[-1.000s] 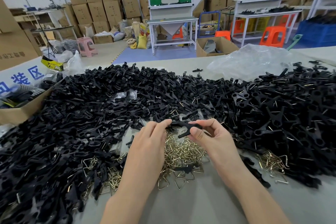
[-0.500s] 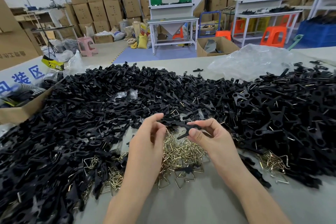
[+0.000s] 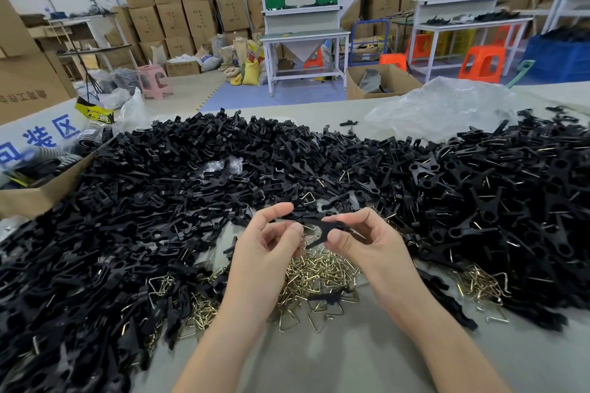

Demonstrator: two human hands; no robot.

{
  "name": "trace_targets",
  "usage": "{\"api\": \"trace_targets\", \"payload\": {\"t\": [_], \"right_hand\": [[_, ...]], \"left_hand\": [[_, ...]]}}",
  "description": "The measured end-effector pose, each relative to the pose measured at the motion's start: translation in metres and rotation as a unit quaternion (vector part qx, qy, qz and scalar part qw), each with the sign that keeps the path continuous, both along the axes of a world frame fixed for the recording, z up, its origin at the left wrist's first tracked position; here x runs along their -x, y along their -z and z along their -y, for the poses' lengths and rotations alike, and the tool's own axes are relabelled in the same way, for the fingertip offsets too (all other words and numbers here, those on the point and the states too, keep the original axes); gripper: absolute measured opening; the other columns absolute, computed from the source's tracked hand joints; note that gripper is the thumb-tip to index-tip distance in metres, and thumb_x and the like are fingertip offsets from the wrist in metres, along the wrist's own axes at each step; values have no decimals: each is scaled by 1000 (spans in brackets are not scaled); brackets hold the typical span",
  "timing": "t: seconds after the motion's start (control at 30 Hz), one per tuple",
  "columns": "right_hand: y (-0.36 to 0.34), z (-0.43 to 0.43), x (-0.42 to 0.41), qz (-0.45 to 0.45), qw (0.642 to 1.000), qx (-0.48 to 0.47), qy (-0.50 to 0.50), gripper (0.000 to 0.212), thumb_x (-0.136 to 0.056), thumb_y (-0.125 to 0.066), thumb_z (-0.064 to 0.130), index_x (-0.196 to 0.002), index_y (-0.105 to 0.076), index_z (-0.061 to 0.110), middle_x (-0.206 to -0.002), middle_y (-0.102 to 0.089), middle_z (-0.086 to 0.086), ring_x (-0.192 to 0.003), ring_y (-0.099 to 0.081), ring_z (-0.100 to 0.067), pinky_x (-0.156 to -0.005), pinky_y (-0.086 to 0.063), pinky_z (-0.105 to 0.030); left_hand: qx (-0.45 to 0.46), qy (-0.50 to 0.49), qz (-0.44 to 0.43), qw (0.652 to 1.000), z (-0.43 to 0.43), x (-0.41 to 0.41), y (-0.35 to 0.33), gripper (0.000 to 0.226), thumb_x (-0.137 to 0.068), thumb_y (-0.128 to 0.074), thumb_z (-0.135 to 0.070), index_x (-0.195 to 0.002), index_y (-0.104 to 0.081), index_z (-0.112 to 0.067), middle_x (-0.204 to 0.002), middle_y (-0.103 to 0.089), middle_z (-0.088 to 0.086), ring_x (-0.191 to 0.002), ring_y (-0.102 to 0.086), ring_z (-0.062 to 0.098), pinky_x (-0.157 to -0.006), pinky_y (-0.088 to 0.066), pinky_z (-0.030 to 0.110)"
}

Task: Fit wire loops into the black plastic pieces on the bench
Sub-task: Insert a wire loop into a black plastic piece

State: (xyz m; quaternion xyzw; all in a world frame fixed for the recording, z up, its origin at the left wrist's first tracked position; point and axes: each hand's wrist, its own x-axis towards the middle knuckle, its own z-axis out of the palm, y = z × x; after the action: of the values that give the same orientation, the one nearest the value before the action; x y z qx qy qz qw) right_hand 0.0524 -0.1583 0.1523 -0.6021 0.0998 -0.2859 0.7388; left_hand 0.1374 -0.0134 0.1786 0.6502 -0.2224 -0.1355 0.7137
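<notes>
A forked black plastic piece (image 3: 322,226) is held above the bench between both hands. My right hand (image 3: 364,239) pinches its right part between thumb and fingers. My left hand (image 3: 271,242) has its fingers curled at the piece's left end, where a thin brass wire loop (image 3: 309,232) shows between the two hands. Below the hands lies a heap of brass wire loops (image 3: 319,277). A huge pile of black plastic pieces (image 3: 159,207) covers the bench to the left, behind and to the right.
A smaller cluster of wire loops (image 3: 479,284) lies at the right. An open cardboard box (image 3: 38,195) sits at the bench's left edge, and a crumpled clear plastic bag (image 3: 440,108) lies at the back right. Bare grey bench surface (image 3: 335,354) shows between my forearms.
My left hand has curled back and turned palm-up at the piece's left end. The right hand keeps its pinch, and the piece has barely shifted.
</notes>
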Motion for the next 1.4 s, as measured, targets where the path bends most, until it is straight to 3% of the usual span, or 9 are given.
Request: {"api": "trace_targets", "payload": {"t": [0.23,0.37,0.5,0.67,0.8,1.0,1.13,1.27,1.4], "right_hand": [[-4,-3,2,-13,1000,-1,-16,41,-70,-84,27,-99,-64,6,-110,-76,-5,-92,-76,-23,-84,-60,-30],[-7,-4,2,1,999,-38,-30,33,-64,-91,38,-88,-74,24,-104,-77,-8,-93,-75,-23,-83,-60,-29],[-10,-9,3,14,993,-79,-82,50,-53,-96,54,-90,-77,27,-98,-76,-9,-94,-72,-23,-86,-58,-29],[-14,-20,5,4,992,-55,-113,54,-62,-90,60,-97,-76,21,-71,-61,1,-61,-54,-11,-49,-48,-23],[-16,-26,8,-18,994,-14,-110,48,-76,-81,57,-104,-73,19,-66,-61,5,-45,-53,-11,-37,-44,-22],[-19,-30,9,-11,993,34,-114,36,-87,-67,36,-109,-77,9,-118,-66,-7,-62,-63,-14,-55,-50,-23],[-17,-31,7,11,994,8,-108,30,-90,-67,21,-107,-76,-2,-112,-69,-8,-66,-64,-18,-62,-52,-24],[-18,-33,7,36,993,1,-110,28,-88,-69,20,-112,-78,9,-97,-75,-12,-67,-65,-19,-65,-53,-26],[-21,-32,9,41,990,-15,-134,31,-88,-70,17,-118,-75,13,-77,-75,-11,-64,-67,-18,-64,-53,-23]], "left_hand": [[-8,0,-6,1000,3,6,0,19,-95,-66,-13,-109,-66,-25,-83,-73,1,-77,-65,10,-83,-55,36],[46,37,-90,994,6,8,-1,24,-95,-62,-4,-113,-67,-18,-79,-69,-4,-76,-65,10,-72,-55,25],[101,114,-187,971,8,13,-7,18,-89,-70,-5,-105,-75,-12,-85,-70,6,-63,-61,11,-63,-56,26],[124,184,-215,951,12,26,-10,44,-79,-69,-26,-119,-59,-11,-75,-66,4,-60,-59,15,-52,-52,31],[48,189,-156,968,13,31,-8,58,-68,-67,-51,-122,-59,-30,-68,-56,1,-52,-51,17,-53,-45,40],[24,99,4,995,12,32,-5,39,-72,-51,-49,-93,-76,-27,-60,-58,-7,-55,-48,14,-50,-44,27],[21,61,35,997,9,24,-3,37,-81,-52,-49,-77,-73,-19,-56,-51,-2,-52,-44,15,-48,-40,22],[26,31,-12,999,10,18,1,39,-83,-58,-55,-61,-57,-23,-49,-41,-4,-47,-43,16,-54,-42,35],[73,52,-76,993,9,16,2,39,-80,-66,-52,-58,-54,-23,-48,-37,-6,-43,-37,14,-47,-43,30]]}}
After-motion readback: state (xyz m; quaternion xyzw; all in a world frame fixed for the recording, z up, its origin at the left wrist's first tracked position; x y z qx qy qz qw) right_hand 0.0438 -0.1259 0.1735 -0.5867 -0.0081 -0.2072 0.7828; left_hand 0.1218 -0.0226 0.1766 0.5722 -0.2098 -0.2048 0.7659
